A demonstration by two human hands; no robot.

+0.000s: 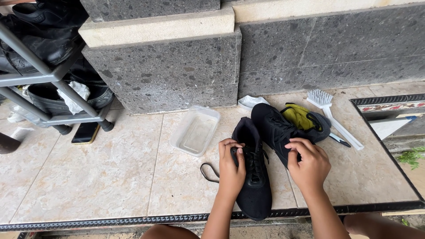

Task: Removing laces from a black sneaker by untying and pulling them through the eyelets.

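A black shoe (256, 186) lies on the tiled floor with its toe pointing toward me. My left hand (231, 167) pinches its black lace (208, 171) at the top eyelets; the lace loops out to the left. My right hand (308, 163) grips the laces of a second black shoe (271, 124) lying just behind and to the right. A yellow cloth (298, 117) is stuffed in a dark shoe or bag beside it.
A clear plastic tub (195, 131) stands left of the shoes. A white scrub brush (333, 116) lies at the right. A metal shoe rack (40, 75) with black shoes fills the upper left, a phone (85, 132) under it. A stone wall (310, 57) runs behind.
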